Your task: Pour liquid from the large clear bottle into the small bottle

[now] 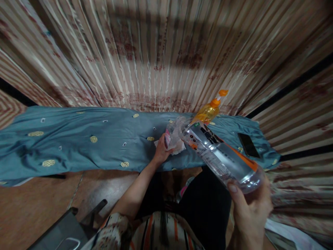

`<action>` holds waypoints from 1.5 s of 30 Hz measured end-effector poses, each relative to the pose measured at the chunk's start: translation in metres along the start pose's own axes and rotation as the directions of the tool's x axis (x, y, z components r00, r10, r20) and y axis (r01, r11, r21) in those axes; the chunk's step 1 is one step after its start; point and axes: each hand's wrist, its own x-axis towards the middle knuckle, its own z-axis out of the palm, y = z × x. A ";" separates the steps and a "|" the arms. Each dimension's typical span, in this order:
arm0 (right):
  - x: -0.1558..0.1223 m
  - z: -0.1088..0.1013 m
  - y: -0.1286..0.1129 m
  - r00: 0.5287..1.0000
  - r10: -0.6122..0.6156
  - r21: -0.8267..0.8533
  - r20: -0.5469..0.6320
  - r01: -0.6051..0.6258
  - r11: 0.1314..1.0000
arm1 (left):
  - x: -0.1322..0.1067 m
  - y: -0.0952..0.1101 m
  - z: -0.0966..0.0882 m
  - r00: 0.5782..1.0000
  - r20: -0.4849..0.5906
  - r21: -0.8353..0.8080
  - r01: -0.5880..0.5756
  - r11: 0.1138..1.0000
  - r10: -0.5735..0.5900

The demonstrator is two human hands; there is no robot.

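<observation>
My right hand [249, 211] grips the base of a large clear plastic bottle [221, 156] with a black, white and orange label; the bottle lies tilted, its neck pointing away towards the table. My left hand [162, 151] is stretched out over the blue patterned cloth [78, 146], fingers closed on a small clear cup or container [173, 135] at the bottle's mouth, with a white crumpled tissue [179, 148] under it. Just behind stands an orange spray bottle [209, 111] with an orange nozzle.
A black phone [248, 145] lies on the cloth at the right. A striped curtain [161, 52] hangs behind the table. Below, my dark trousers and striped top show, with a grey metal object [65, 232] on the brown floor at the lower left.
</observation>
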 end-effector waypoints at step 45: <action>-0.001 -0.004 -0.005 1.000 0.006 -0.035 -0.007 -0.006 0.999 | -0.001 0.002 0.002 0.999 -0.004 0.012 -0.040 0.999 0.040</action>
